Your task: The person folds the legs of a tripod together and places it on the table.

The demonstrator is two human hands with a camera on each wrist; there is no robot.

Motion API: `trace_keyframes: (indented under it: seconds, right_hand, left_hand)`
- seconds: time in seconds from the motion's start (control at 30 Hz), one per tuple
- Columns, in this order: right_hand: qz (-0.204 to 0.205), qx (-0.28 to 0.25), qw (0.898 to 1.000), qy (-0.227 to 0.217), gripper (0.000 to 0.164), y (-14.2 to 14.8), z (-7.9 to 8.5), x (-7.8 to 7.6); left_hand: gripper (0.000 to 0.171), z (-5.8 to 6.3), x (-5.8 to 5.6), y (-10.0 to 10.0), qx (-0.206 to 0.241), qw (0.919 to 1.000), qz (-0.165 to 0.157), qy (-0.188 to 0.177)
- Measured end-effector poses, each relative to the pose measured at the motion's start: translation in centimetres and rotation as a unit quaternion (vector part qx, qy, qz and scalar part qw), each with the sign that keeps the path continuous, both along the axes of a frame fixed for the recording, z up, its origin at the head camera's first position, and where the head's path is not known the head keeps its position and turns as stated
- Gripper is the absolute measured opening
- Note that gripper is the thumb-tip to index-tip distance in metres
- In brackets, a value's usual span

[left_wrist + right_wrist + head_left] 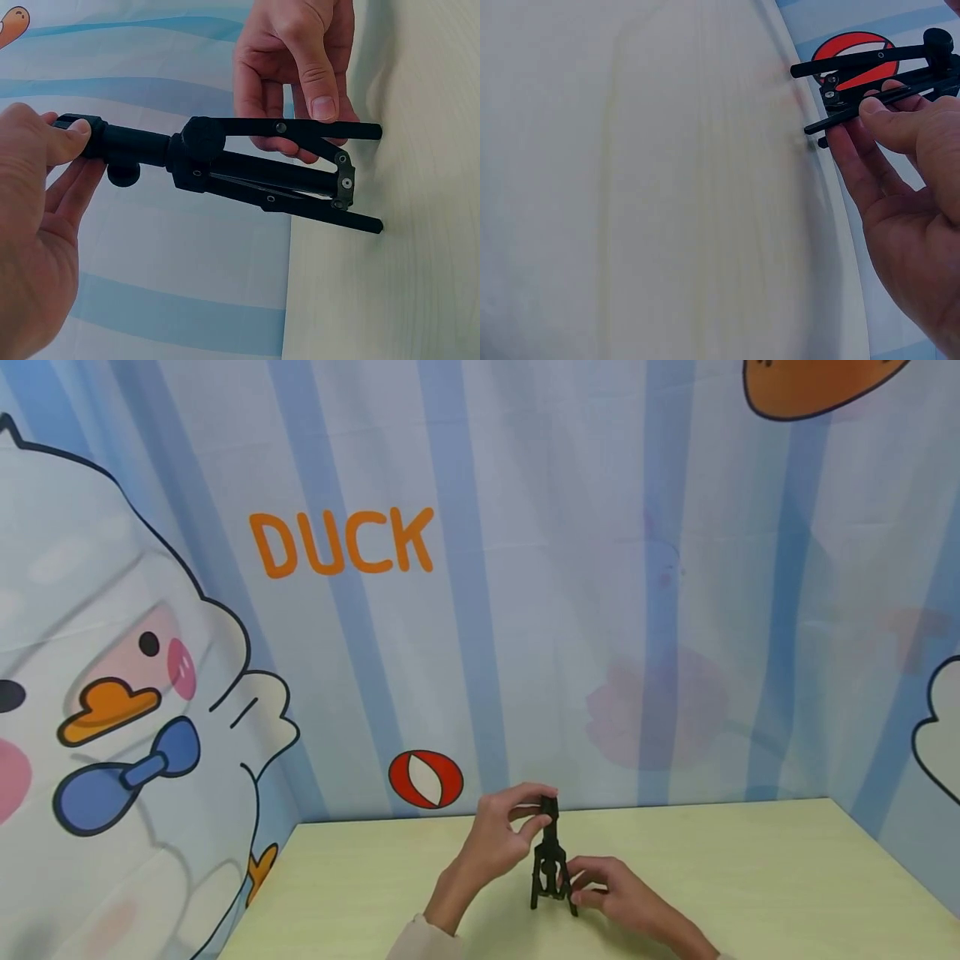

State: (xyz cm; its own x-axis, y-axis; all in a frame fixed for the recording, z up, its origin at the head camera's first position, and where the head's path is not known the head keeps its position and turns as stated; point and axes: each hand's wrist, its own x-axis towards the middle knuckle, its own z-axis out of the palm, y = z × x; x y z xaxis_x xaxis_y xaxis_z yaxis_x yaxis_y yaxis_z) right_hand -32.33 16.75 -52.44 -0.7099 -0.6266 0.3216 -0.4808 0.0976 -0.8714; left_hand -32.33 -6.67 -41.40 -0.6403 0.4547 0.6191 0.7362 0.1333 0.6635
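A small black tripod [550,853] is upright above the pale tabletop, its legs only partly spread. My left hand [497,837] pinches the top end of its column between thumb and fingers. Low on the right side, my right hand [618,892] grips one leg; in the right wrist view the thumb of that hand [911,176] lies on the leg with fingers behind it. The left wrist view shows a round knob [124,174] below the tripod's head and hinged braces [345,181] between the legs. Whether the leg tips touch the table cannot be told.
The light yellow table [750,860] extends to both sides of the hands. Behind it hangs a blue striped curtain [555,610] printed with a duck, the word DUCK and a red-and-white ball [426,779].
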Motion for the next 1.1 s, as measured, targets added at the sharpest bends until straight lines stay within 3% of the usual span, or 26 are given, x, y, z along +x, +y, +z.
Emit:
trace_keyframes:
  seconds: [0.27,0.7,1.1]
  right_hand:
    - [-0.02,0.018,1.0,-0.013,0.02,-0.23,0.49,0.21]
    - [-0.027,0.01,0.999,0.013,0.017,-0.82,0.06,0.34]
    - [-0.029,0.015,0.999,0.006,0.017,-0.71,0.24,0.38]
  left_hand:
    - [0.039,-0.02,0.08,-0.09,-0.006,0.9999,0.002,-0.011]
    - [0.042,0.05,0.23,-0.28,-0.013,0.9999,0.001,-0.012]
    - [0.034,0.05,0.11,-0.12,-0.025,0.9991,0.029,0.018]
